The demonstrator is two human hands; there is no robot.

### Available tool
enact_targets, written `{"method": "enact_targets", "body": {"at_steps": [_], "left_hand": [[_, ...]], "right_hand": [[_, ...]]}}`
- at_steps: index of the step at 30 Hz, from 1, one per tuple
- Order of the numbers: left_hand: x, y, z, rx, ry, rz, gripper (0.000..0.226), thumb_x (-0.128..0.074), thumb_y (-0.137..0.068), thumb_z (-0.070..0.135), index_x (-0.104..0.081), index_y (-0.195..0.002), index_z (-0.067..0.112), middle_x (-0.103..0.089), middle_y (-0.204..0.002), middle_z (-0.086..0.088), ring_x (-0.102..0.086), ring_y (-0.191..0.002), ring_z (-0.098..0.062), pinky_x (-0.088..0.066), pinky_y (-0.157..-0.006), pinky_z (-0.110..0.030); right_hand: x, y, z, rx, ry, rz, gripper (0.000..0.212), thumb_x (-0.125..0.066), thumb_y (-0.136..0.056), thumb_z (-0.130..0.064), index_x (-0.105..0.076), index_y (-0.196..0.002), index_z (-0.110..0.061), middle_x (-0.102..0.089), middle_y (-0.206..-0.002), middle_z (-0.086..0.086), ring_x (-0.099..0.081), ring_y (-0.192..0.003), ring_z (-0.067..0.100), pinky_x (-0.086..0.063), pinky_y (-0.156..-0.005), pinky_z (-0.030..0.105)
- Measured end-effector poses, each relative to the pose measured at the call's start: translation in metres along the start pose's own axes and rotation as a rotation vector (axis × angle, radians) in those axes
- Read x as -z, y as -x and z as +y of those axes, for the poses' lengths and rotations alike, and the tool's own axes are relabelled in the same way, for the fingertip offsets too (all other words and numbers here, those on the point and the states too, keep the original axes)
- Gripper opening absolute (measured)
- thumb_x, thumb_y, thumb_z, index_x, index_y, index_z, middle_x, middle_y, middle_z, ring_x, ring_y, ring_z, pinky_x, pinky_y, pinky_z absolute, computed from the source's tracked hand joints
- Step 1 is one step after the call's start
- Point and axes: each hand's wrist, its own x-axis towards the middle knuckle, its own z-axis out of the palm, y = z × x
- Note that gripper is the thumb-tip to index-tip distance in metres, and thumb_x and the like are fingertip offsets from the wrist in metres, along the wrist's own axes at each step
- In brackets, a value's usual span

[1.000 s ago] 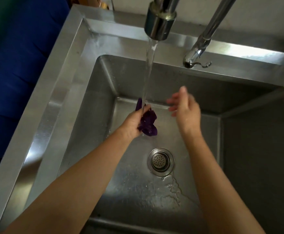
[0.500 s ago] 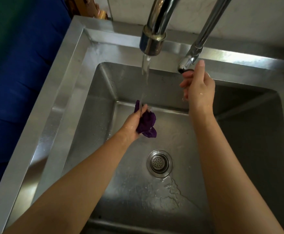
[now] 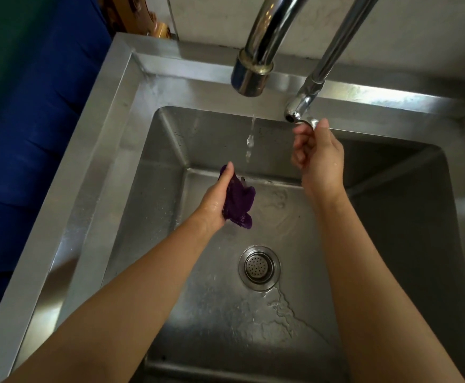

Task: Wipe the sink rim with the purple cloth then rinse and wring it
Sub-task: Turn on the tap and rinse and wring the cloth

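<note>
My left hand [image 3: 214,201] grips the bunched, wet purple cloth [image 3: 238,203] low inside the steel sink basin, left of the falling water. The wide faucet spout [image 3: 250,76] hangs above; only a thin, broken trickle [image 3: 250,139] drops from it. My right hand [image 3: 318,153] is raised at the back of the basin, thumb and fingers pinched on the small lever [image 3: 312,122] at the tip of the second, thinner tap [image 3: 299,107]. The sink rim [image 3: 110,128] runs along the left and back, wet in places.
The round drain strainer [image 3: 259,268] sits in the basin floor, with a water trail running toward the front right. A dark blue surface [image 3: 27,139] lies left of the sink. A pale wall [image 3: 419,37] stands behind the taps.
My right hand rose from mid-basin to the thin tap's lever and took hold of it. The full stream from the wide spout thinned to a broken trickle. The cloth stayed in my left hand.
</note>
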Motion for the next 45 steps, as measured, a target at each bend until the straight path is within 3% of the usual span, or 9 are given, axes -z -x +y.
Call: {"method": "enact_targets", "body": {"at_steps": [5,9,12,20,26,30,33,38,45], "left_hand": [[-0.01,0.005,0.001,-0.014,-0.074,0.105,0.037,-0.065,-0.078,0.053,-0.062,-0.081,0.016,-0.066,-0.074,-0.003,-0.066,-0.062,-0.017,-0.051,-0.056,-0.027],[-0.022,0.006,-0.003,-0.056,0.029,0.156,0.021,-0.06,-0.087,0.039,-0.065,-0.085,0.019,-0.066,-0.081,-0.005,-0.064,-0.068,-0.019,-0.052,-0.055,-0.026],[-0.039,0.011,-0.013,0.024,0.192,0.169,0.02,-0.052,-0.091,0.034,-0.057,-0.083,0.016,-0.061,-0.08,-0.005,-0.06,-0.068,-0.018,-0.05,-0.06,-0.03],[-0.062,0.027,-0.058,0.021,0.124,0.002,0.018,-0.049,-0.092,0.031,-0.064,-0.091,0.02,-0.068,-0.088,-0.004,-0.062,-0.083,-0.019,-0.047,-0.069,-0.032],[-0.067,0.032,-0.081,-0.032,-0.193,0.075,0.036,-0.045,-0.093,0.047,-0.062,-0.102,0.017,-0.07,-0.101,-0.009,-0.066,-0.095,-0.024,-0.053,-0.088,-0.042],[-0.068,0.023,-0.09,-0.075,-0.147,0.259,0.037,-0.044,-0.093,0.045,-0.063,-0.094,0.013,-0.07,-0.09,-0.01,-0.066,-0.086,-0.024,-0.054,-0.076,-0.035],[-0.072,0.014,-0.089,0.036,-0.03,0.267,0.037,-0.056,-0.081,0.047,-0.068,-0.064,0.016,-0.066,-0.069,-0.006,-0.065,-0.074,-0.025,-0.054,-0.08,-0.038],[-0.075,0.01,-0.095,0.124,0.055,0.174,0.028,-0.053,-0.086,0.037,-0.06,-0.075,0.013,-0.062,-0.072,-0.008,-0.061,-0.077,-0.024,-0.05,-0.074,-0.034],[-0.074,0.021,-0.108,-0.212,-0.208,0.368,0.039,-0.047,-0.089,0.031,-0.053,-0.054,0.014,-0.054,-0.056,-0.004,-0.056,-0.061,-0.022,-0.047,-0.063,-0.039]], "right_hand": [[0.004,-0.001,0.011,-0.084,0.004,-0.03,0.05,-0.022,-0.101,-0.042,-0.06,-0.083,-0.016,-0.057,-0.07,0.0,-0.051,-0.063,0.013,-0.043,-0.06,0.026],[0.012,0.036,0.047,-0.029,0.485,-0.047,0.035,-0.034,-0.097,-0.043,-0.052,-0.116,-0.019,-0.057,-0.114,0.005,-0.055,-0.101,0.014,-0.047,-0.089,0.026],[0.012,0.076,0.078,-0.043,0.665,-0.195,0.051,-0.046,-0.094,-0.038,-0.034,-0.141,-0.022,-0.036,-0.143,0.008,-0.044,-0.124,0.017,-0.037,-0.105,0.027],[0.053,0.076,0.092,-0.056,0.728,0.119,0.029,-0.043,-0.097,-0.028,-0.059,-0.105,-0.006,-0.062,-0.096,0.01,-0.06,-0.089,0.025,-0.043,-0.076,0.026],[0.074,0.069,0.097,-0.265,0.619,0.07,0.044,-0.033,-0.098,-0.044,-0.055,-0.113,-0.009,-0.064,-0.1,0.011,-0.063,-0.093,0.024,-0.052,-0.072,0.029],[0.087,0.085,0.093,0.083,0.961,-0.147,0.052,-0.035,-0.094,-0.051,-0.031,-0.14,-0.028,-0.046,-0.14,0.004,-0.05,-0.121,0.021,-0.045,-0.093,0.035],[0.082,0.095,0.102,0.331,1.196,-0.338,0.064,-0.031,-0.085,-0.062,-0.028,-0.142,-0.034,-0.032,-0.148,-0.002,-0.05,-0.12,0.023,-0.053,-0.083,0.039],[0.08,0.08,0.113,0.44,1.145,-0.165,0.054,-0.038,-0.082,-0.053,-0.055,-0.124,-0.023,-0.057,-0.112,0.011,-0.062,-0.086,0.032,-0.055,-0.065,0.039],[0.079,0.067,0.12,0.626,1.265,-0.002,0.044,-0.033,-0.092,-0.028,-0.058,-0.06,-0.011,-0.057,-0.048,0.007,-0.052,-0.037,0.029,-0.035,-0.036,0.026]]}}
